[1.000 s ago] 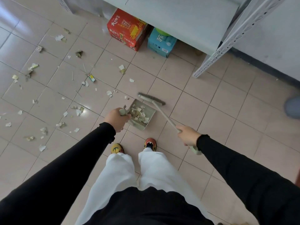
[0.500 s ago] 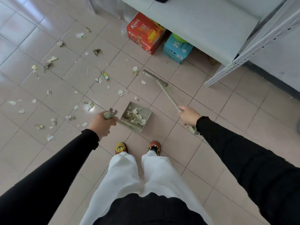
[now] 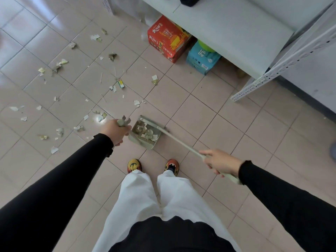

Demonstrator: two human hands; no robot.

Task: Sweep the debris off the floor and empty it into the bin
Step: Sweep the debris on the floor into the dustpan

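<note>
Right hand, gripping the broom, has pulled its head back against the dustpan at mid-frame, while the left hand still grips the dustpan's handle.

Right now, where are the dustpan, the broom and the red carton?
dustpan (image 3: 143, 140): head view, on its toothed near rim.
broom (image 3: 181, 142): head view, midway along its shaft.
red carton (image 3: 167, 39): head view, on its printed top face.
</note>
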